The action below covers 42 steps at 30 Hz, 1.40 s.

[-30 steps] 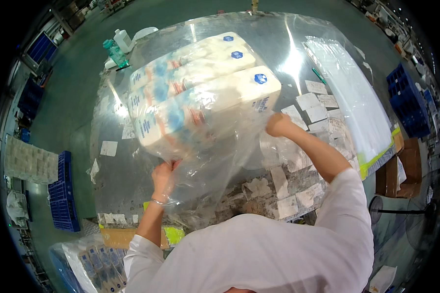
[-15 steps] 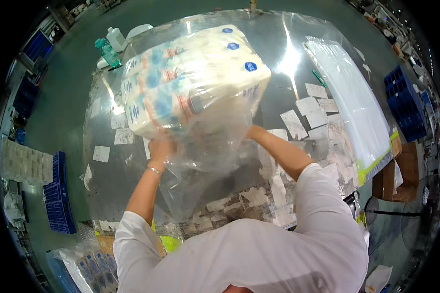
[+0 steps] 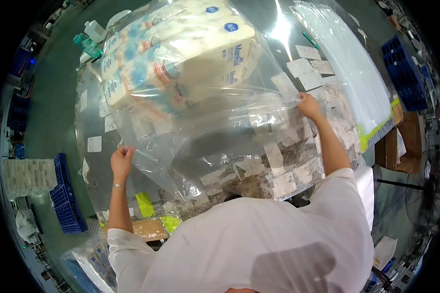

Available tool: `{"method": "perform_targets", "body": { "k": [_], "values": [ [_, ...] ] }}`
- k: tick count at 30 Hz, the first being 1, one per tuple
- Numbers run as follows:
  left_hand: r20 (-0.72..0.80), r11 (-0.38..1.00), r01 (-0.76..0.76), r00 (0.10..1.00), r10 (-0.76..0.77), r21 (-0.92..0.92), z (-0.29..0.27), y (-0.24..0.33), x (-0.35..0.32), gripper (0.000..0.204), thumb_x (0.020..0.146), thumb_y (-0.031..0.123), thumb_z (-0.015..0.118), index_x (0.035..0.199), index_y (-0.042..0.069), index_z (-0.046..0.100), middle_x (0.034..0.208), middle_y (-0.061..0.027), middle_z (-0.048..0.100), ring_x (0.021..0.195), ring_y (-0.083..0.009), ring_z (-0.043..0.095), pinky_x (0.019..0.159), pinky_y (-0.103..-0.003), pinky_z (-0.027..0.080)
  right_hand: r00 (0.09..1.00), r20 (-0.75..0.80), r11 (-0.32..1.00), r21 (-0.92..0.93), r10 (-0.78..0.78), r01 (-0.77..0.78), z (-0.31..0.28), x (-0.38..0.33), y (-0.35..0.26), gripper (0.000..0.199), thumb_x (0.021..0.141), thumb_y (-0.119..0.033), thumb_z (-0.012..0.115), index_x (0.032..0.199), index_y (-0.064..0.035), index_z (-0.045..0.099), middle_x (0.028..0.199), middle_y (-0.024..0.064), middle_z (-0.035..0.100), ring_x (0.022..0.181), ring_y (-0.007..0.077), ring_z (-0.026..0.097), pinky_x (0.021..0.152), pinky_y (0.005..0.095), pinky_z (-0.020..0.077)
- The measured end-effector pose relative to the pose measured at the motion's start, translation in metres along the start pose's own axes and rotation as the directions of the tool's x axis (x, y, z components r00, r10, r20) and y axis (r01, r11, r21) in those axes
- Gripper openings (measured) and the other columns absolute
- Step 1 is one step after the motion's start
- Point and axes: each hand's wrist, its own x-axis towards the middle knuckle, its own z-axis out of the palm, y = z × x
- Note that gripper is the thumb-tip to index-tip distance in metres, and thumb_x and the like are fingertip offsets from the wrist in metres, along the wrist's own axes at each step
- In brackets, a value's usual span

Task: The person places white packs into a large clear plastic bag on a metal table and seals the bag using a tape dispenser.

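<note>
A large clear plastic bag (image 3: 195, 132) lies on the metal table, its mouth spread wide toward me. Inside it sit several cream-coloured packs (image 3: 181, 53) with blue and red print, pressed side by side. My left hand (image 3: 121, 161) pinches the left corner of the bag's mouth, low over the table. At the opposite corner, my right hand (image 3: 308, 104) grips the film between thumb and fingers. The film is stretched between both hands, with slack folds hanging near the front.
A stack of flat white plastic bags (image 3: 344, 73) lies along the table's right side, near a green pen (image 3: 310, 40). Paper labels (image 3: 305, 73) are stuck on the tabletop. A teal bottle (image 3: 87, 46) and a white bottle (image 3: 95, 31) stand far left. Blue pallets (image 3: 67, 200) flank the table.
Both hands have moved apart, left hand outward and nearer me, right hand outward and farther away. The bag's mouth has widened from bunched to stretched. The view has shifted, too.
</note>
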Motion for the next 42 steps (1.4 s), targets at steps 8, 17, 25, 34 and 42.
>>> {"method": "perform_targets", "body": {
  "k": [8,17,25,34,42],
  "values": [
    [0.496,0.76,0.467,0.84,-0.221,-0.452,0.056,-0.01,-0.125,0.016,0.082,0.018,0.06,0.087,0.003,0.058,0.063,-0.0015,0.055,0.055,-0.0106,0.052,0.053,-0.025,0.044,0.871,0.316,0.781,0.398,0.376,-0.481,-0.067,-0.126,-0.015,0.021,0.086,-0.019,0.047,0.089,-0.0027,0.06,0.061,0.0077,0.061,0.052,0.0151,0.059,0.051,0.0285,0.0455],
    [0.152,0.944,0.197,0.975,-0.16,-0.266,-0.001,-0.063,-0.135,0.016,0.086,0.014,0.055,0.079,0.0,0.054,0.068,-0.0025,0.055,0.064,-0.0102,0.052,0.057,-0.024,0.042,0.597,-0.513,0.787,0.386,0.616,-0.481,-0.124,-0.207,0.0,0.019,0.082,-0.018,0.052,0.092,-0.0045,0.062,0.083,0.0129,0.063,0.075,0.025,0.061,0.069,0.0334,0.0463],
    [0.356,0.801,-0.23,0.804,0.477,-0.553,0.05,0.254,-0.123,0.009,0.085,0.008,0.056,0.088,0.0,0.054,0.076,-0.0018,0.053,0.072,-0.0064,0.048,0.065,-0.021,0.041,0.305,-0.478,0.516,0.407,0.824,-0.754,-0.133,-0.333,0.213,0.038,0.083,-0.037,0.049,0.097,-0.003,0.062,0.095,0.0174,0.062,0.086,0.0331,0.059,0.076,0.0394,0.0444],
    [0.696,0.706,0.283,0.595,0.402,-0.649,0.262,0.43,-0.148,0.054,0.092,0.037,0.041,0.132,0.002,0.03,0.126,-0.0111,0.044,0.114,-0.0205,0.045,0.093,-0.032,0.039,0.757,0.383,0.49,0.59,0.53,-0.642,-0.094,-0.221,0.097,0.041,0.084,-0.039,0.047,0.076,-0.0017,0.062,0.066,0.0143,0.06,0.065,0.0254,0.059,0.062,0.0346,0.0447],
    [0.796,0.311,0.738,0.506,0.334,-0.599,0.261,0.449,-0.145,0.054,0.087,0.042,0.045,0.121,0.0,0.041,0.111,-0.0136,0.053,0.099,-0.024,0.055,0.083,-0.035,0.048,0.7,0.14,0.003,0.98,0.7,-0.199,-0.015,-0.157,0.066,0.046,0.083,-0.036,0.049,0.108,0.0027,0.055,0.097,0.0158,0.061,0.088,0.0235,0.058,0.074,0.0306,0.0454]
  ]
}}
